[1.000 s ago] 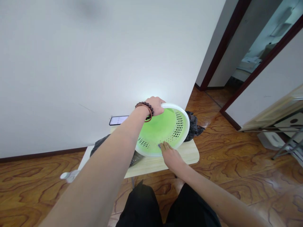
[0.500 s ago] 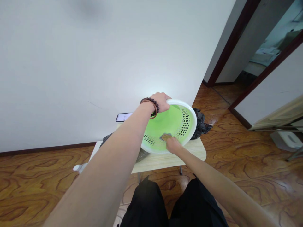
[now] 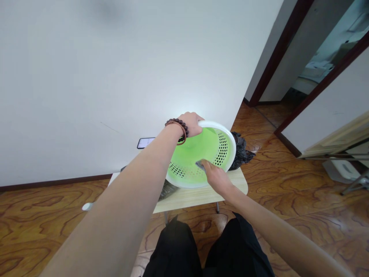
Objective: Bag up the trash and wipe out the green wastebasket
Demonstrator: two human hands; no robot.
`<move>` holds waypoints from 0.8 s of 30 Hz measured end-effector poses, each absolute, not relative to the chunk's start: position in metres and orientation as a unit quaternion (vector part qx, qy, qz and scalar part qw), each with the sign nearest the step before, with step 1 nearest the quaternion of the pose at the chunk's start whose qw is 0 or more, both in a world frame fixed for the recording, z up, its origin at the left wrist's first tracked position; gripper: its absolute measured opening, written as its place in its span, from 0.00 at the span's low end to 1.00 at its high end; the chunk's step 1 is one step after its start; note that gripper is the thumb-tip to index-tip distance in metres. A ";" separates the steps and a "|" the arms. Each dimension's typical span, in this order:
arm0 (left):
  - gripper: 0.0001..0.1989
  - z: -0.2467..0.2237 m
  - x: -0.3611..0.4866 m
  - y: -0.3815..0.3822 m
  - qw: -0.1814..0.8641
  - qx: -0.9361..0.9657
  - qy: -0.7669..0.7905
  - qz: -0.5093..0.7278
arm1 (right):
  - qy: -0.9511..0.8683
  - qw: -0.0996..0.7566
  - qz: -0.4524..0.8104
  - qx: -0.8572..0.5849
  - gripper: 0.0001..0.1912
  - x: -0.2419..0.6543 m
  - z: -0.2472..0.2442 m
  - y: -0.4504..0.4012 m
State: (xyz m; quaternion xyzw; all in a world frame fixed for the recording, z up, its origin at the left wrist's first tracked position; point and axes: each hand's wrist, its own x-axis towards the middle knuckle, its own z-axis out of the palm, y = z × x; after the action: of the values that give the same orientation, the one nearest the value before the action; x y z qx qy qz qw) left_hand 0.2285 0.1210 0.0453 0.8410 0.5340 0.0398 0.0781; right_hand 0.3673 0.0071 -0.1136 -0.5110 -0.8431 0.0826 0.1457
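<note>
A round green plastic basket [image 3: 198,148] with a white rim and rows of holes is held tilted above a small pale wooden table [image 3: 184,198]. My left hand [image 3: 190,122], with a beaded bracelet on the wrist, grips the basket's far rim. Inside the basket, my right hand [image 3: 215,175] is closed on a small greyish cloth [image 3: 199,164] near the lower side. Most of the cloth is hidden by the fingers, and whether it touches the basket I cannot tell.
A phone [image 3: 144,142] with a lit screen lies behind my left forearm. Right of the basket is a crumpled black plastic bag [image 3: 242,152]. A dark bag [image 3: 167,190] lies partly under the basket. The white wall [image 3: 115,77] stands behind; a doorway opens at the right.
My right hand has shifted and turned inside the basket with the cloth. My left hand keeps its hold on the rim. The whole view has moved slightly.
</note>
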 end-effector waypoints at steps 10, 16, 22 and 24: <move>0.22 0.045 0.230 0.121 0.070 0.842 0.535 0.035 | -0.881 0.076 0.047 -0.465 0.15 0.345 -0.165 0.063; 0.22 0.044 0.230 0.122 0.073 0.833 0.547 0.036 | -0.846 0.137 0.164 -0.488 0.15 0.353 -0.178 0.063; 0.21 0.044 0.230 0.122 0.078 0.842 0.532 0.038 | -0.911 0.103 0.137 -0.376 0.22 0.351 -0.179 0.063; 0.20 0.045 0.230 0.121 0.079 0.842 0.532 0.039 | -0.921 0.090 0.143 -0.350 0.23 0.352 -0.180 0.065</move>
State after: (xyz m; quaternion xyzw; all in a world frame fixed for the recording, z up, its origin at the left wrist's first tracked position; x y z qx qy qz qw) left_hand 0.2296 0.1214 0.0446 0.8422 0.5319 0.0392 0.0790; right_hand 0.3524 0.0650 -0.1796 -0.3500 -0.9214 0.1429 0.0903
